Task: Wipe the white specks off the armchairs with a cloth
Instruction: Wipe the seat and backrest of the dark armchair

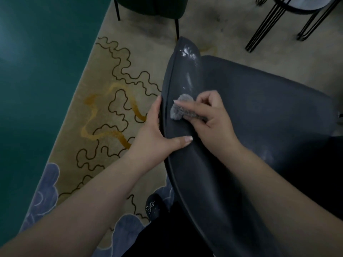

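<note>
My left hand [157, 134] grips the armchair [185, 164] edge while my right hand [209, 114] presses the bunched cloth [179, 107] down, mid-wipe. Next, I reckon, up towards those white specks [187, 51].

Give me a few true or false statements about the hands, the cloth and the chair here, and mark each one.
1. The right hand holds a grey cloth against the armchair. True.
2. The left hand hangs free of the chair. False: it grips the chair's edge, thumb lying on top.
3. White specks remain near the far end of the arm. True.
4. The cloth lies directly on those far specks. False: it sits nearer the person, specks beyond it.
5. The chair stands on bare wood. False: a patterned rug lies below.
</note>
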`<action>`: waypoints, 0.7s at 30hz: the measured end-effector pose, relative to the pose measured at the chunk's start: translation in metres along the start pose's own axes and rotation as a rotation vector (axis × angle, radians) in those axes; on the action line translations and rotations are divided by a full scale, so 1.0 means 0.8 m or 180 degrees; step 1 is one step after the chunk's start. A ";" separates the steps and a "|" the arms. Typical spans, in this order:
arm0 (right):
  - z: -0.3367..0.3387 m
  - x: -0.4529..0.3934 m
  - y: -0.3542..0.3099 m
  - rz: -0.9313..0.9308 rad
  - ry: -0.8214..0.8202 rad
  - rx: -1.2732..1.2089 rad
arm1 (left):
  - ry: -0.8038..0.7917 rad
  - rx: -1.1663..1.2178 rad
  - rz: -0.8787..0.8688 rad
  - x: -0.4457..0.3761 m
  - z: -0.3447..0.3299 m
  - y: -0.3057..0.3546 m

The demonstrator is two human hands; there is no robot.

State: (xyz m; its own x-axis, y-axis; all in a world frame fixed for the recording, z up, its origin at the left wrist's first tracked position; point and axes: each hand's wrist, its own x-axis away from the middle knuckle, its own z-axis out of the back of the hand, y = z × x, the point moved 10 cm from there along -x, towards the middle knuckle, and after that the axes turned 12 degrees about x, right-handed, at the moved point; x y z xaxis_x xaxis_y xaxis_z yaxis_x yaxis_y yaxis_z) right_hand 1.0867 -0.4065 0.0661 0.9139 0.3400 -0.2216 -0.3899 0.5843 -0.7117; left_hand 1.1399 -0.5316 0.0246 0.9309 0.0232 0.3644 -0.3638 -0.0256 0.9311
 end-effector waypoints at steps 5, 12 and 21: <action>-0.005 -0.070 0.019 -0.0064 -0.0041 0.0118 | -0.0065 -0.0127 0.0060 -0.025 0.000 0.011; 0.000 -0.038 0.044 -0.0408 0.0082 -0.0459 | 0.0115 -0.0445 -0.0012 -0.065 -0.003 0.028; -0.004 -0.122 0.070 -0.0650 0.0052 -0.0713 | 0.0174 -0.0892 -0.0252 -0.134 -0.010 0.056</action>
State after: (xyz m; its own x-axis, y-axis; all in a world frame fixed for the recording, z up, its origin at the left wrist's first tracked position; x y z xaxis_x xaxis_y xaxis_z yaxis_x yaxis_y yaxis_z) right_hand 0.9761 -0.4090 0.0455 0.9733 0.2191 -0.0682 -0.1650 0.4618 -0.8715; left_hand 1.0238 -0.5276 0.0273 0.9565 0.0681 0.2836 -0.2915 0.2551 0.9219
